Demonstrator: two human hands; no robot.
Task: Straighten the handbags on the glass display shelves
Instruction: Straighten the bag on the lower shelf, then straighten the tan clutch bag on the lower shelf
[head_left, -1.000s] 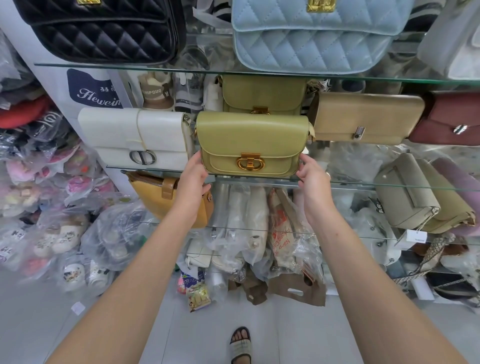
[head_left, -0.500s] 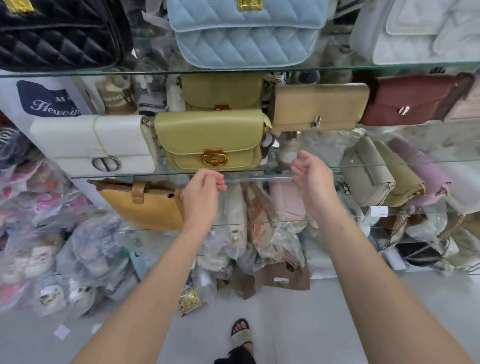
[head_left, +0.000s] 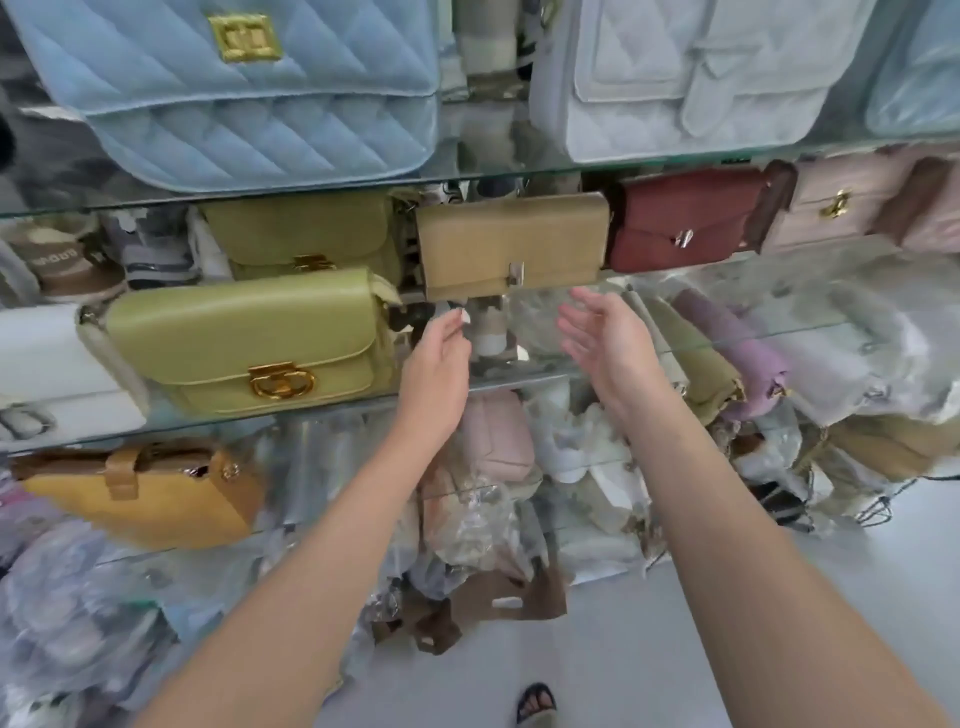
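A green handbag (head_left: 249, 343) with a gold clasp stands upright at the front of the middle glass shelf (head_left: 332, 410). Right of it and further back sits a tan flap bag (head_left: 511, 244), with a dark red bag (head_left: 685, 218) beside it. My left hand (head_left: 439, 358) is just below the tan bag's left corner, fingers loosely curled, holding nothing. My right hand (head_left: 605, 338) is open, palm facing left, under the tan bag's right half. Neither hand touches a bag.
A light blue quilted bag (head_left: 249, 88) and a pale grey quilted bag (head_left: 691, 73) sit on the upper shelf. A white bag (head_left: 47, 374) is left of the green one. A mustard bag (head_left: 145, 493) and plastic-wrapped goods fill the lower shelves.
Both hands have let go of the green handbag and moved right and up to below the tan flap bag. The view has shifted right and closer to the shelves.
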